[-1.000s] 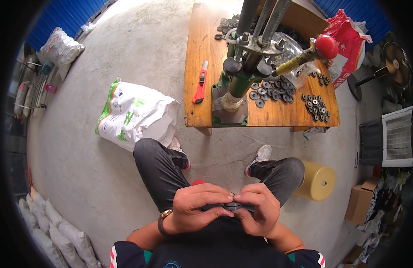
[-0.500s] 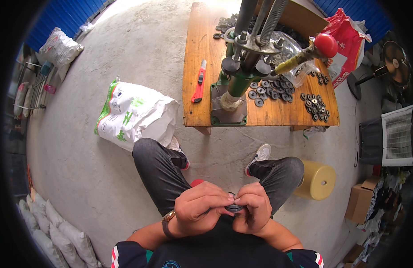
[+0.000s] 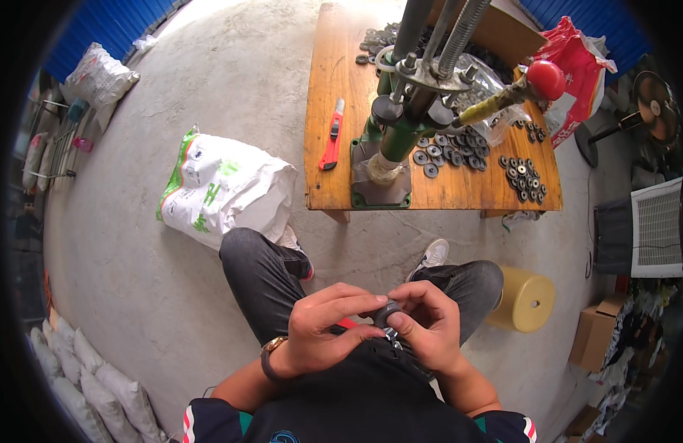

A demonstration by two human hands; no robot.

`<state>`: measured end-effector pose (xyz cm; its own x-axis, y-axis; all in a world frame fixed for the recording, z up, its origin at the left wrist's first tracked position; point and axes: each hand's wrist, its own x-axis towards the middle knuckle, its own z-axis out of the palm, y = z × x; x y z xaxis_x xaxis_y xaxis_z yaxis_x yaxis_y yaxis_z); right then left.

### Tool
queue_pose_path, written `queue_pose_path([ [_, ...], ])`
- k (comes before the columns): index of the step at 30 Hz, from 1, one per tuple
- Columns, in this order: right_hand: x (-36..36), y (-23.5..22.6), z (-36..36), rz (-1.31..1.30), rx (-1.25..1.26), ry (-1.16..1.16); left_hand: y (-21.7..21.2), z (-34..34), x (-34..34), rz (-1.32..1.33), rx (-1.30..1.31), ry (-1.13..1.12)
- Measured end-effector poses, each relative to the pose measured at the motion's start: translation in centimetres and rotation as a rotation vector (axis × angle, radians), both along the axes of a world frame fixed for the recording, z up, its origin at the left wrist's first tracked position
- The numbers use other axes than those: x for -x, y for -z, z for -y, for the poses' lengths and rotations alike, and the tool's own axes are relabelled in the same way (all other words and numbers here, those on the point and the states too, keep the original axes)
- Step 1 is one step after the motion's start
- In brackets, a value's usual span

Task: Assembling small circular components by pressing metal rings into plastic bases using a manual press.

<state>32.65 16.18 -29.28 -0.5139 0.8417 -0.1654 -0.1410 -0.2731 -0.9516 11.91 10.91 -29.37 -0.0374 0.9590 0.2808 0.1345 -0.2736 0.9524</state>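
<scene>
A wheel (image 3: 386,315), small and dark, is pinched between the fingertips of the left hand (image 3: 324,326) and the right hand (image 3: 432,323), above the seated person's lap. Both hands are closed on it, thumbs on the near side; it stands tilted. A red thing (image 3: 346,323) shows partly behind the left hand, too covered to identify.

Beyond the knees is a wooden table (image 3: 452,193) with a worn, grained top. A green press (image 3: 389,144) stands at its near edge, its lever (image 3: 489,109) ending in a red knob (image 3: 546,80). Left of the press lies a red knife (image 3: 332,140), blade pointing away. Dark discs (image 3: 431,170) cluster right of the press, with a separate group near the table's right edge. A clear bag (image 3: 496,127) lies behind the first cluster, and a red bag (image 3: 578,74) is at the far right corner.

The floor (image 3: 156,295) is grey and scuffed. On it, a printed white sack (image 3: 241,184) lies left of the table, and a yellow stool (image 3: 522,299) is beside the right knee. Pale sacks (image 3: 112,395) are piled at lower left. Along the right are a fan (image 3: 655,107), a pale grille (image 3: 657,229) and a carton (image 3: 596,336). Blue walls (image 3: 97,37) close the far corners.
</scene>
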Motion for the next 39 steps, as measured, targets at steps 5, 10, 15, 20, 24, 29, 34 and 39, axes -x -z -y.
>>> queue_pose_path([
  [5,0.5,0.3,-1.5,0.021,0.160,-0.055,0.9,-1.7,0.3,-0.176,-0.069,-0.015],
  [10,-0.1,1.2,-5.7,0.285,-0.050,-0.040,5.9,-4.9,1.4,0.037,0.174,-0.082],
  [15,-1.0,-2.5,-15.2,0.197,-0.503,0.418,10.3,-13.1,2.8,-0.323,-0.062,-0.399],
  [20,-1.2,-9.0,-23.6,-0.267,-0.607,0.379,12.3,-18.0,2.0,-0.385,-0.089,-0.462],
  [24,4.1,-13.0,-21.4,-0.335,-0.705,0.340,13.1,-19.5,1.8,-0.450,-0.110,-0.477],
  [29,-0.7,-8.9,-23.0,0.313,-1.123,0.491,12.7,-19.5,1.9,-0.430,-0.082,-0.432],
  [34,-1.0,-4.8,-15.8,-0.117,-0.994,0.191,12.9,-19.7,1.4,-0.345,-0.064,-0.419],
  [39,-2.2,6.6,-11.2,0.188,-1.321,0.292,12.3,-19.4,1.1,-0.230,-0.020,-0.424],
])
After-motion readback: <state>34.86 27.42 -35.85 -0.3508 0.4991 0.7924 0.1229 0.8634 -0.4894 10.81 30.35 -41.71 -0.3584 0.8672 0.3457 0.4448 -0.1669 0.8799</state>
